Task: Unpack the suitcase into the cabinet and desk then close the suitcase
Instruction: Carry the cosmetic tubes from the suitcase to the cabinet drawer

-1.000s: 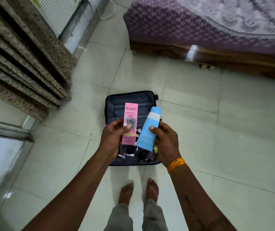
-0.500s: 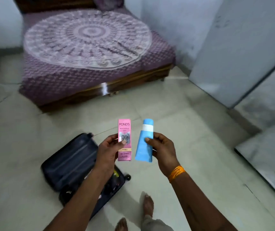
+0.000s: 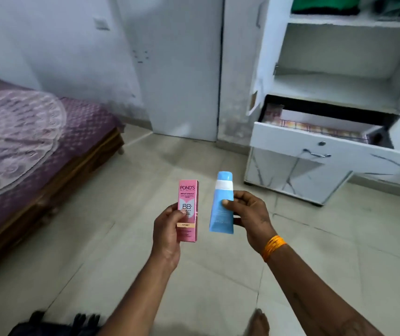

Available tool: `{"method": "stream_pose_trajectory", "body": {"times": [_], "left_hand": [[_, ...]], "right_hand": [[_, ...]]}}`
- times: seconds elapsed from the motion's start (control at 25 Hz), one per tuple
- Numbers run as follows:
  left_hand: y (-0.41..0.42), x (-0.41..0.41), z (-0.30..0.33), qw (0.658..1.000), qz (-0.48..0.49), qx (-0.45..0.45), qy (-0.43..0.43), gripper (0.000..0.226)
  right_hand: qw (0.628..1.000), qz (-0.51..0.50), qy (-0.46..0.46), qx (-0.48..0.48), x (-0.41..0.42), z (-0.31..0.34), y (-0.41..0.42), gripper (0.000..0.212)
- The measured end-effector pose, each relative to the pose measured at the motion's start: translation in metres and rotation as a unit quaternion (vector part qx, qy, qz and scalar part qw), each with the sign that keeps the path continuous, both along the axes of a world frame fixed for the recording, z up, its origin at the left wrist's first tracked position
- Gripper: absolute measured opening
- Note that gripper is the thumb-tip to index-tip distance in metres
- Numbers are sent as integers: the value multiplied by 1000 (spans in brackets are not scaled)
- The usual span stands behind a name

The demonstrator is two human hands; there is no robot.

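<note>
2 upright: pink box [image 3: 188, 210], blue tube [image 3: 222, 204], cap up.

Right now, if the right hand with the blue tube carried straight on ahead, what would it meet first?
Probably nothing close: bare tiled floor lies ahead of the right hand holding the blue plastic tube. Further on, likely the white cabinet's pulled-out drawer, though depth is unclear.

Only a dark corner of the suitcase [image 3: 56, 324] visible, cut by the bottom edge at seven o'clock. Bed [image 3: 24, 146] cropped at nine o'clock. Open drawer [image 3: 315, 141] contents blurred, unreadable. Cabinet [image 3: 339, 69] cut off at two o'clock. Small print on blue tube [image 3: 222, 204] too blurred to read.
</note>
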State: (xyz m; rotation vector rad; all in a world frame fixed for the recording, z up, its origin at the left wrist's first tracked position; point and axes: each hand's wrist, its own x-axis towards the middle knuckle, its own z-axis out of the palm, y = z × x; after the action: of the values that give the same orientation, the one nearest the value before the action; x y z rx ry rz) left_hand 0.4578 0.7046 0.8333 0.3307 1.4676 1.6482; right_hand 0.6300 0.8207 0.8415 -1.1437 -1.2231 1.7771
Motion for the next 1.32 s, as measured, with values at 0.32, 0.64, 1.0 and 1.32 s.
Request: {"method": "stream_pose_trajectory", "body": {"times": [0.32,0.64,1.0,1.32], "left_hand": [[246,139,16,991,-136,-2,15,31],[439,226,5,966,-258,-21,10,26],[667,282,-19,918,-392,-36,52,25],[774,358,-78,895,-421,-121,83,24]], "right_hand": [[990,-140,-15,22,181,19,182,25],[967,-254,-32,12,268,11,337,23],[902,-421,-94,-22,331,-10,505,17],[858,-431,-270,-63,419,-57,615,23]]}}
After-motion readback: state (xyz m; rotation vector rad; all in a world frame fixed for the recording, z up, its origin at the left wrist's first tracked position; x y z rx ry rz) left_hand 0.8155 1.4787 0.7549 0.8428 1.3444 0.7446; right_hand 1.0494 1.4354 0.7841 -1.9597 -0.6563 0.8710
